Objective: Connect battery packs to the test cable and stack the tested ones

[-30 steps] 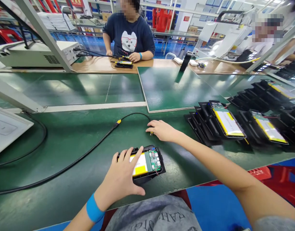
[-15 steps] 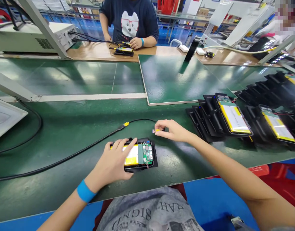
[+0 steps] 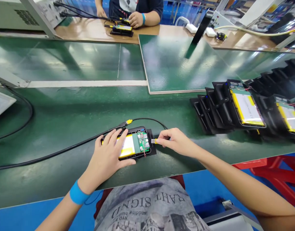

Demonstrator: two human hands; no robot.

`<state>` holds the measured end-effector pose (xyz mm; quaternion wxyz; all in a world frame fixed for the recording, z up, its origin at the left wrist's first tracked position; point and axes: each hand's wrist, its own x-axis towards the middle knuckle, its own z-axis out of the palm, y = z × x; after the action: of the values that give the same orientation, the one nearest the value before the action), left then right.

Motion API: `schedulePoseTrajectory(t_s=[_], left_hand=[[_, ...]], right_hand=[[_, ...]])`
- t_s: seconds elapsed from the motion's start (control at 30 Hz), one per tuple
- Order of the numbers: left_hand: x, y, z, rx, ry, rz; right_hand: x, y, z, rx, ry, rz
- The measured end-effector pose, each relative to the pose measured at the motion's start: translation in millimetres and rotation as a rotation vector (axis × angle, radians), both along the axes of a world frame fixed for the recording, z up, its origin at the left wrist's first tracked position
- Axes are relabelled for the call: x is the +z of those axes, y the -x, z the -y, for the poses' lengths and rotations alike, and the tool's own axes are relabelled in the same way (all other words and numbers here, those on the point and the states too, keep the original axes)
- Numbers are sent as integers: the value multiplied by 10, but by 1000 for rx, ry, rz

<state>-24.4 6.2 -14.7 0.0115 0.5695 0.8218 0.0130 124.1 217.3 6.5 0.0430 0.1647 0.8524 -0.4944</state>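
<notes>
An open black device case (image 3: 128, 147) with a white and yellow battery and a green circuit board (image 3: 143, 141) lies on the green table. My left hand (image 3: 108, 149) grips the case from its left part, thumb along the near edge and fingers over the far side. Pinched in my right hand (image 3: 175, 141) is a yellow USB plug (image 3: 155, 141), its metal end pointing left, close to the board's right edge. A thin black cable (image 3: 149, 119) runs from the plug to a yellow connector (image 3: 129, 121) on a thick black cable (image 3: 53, 154).
Stacks of similar black cases (image 3: 219, 106) stand at the right. A raised green board (image 3: 176, 70) lies beyond, with a dark upright object (image 3: 202, 27) on it. Across the table, a person's hands (image 3: 136, 20) work at another device. A white-grey box (image 3: 1, 104) sits at far left.
My right hand has brought the plug down and left, close to the board end of the case. The camera view has shifted downward. My left hand remains on the case.
</notes>
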Motion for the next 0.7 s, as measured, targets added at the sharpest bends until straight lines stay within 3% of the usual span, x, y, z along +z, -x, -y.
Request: schedulePoseTrajectory(t_s=[0.27,0.6,0.7], left_hand=[[-21,-19,4,14,-22,32],[-29,-17,-11,17,-39,21],[-37,-17,-5,16,-38,17]], right_hand=[[-21,124,9,54,-146,118],[1,171,-46,110,-166,152],[54,167,-44,114,-67,67]])
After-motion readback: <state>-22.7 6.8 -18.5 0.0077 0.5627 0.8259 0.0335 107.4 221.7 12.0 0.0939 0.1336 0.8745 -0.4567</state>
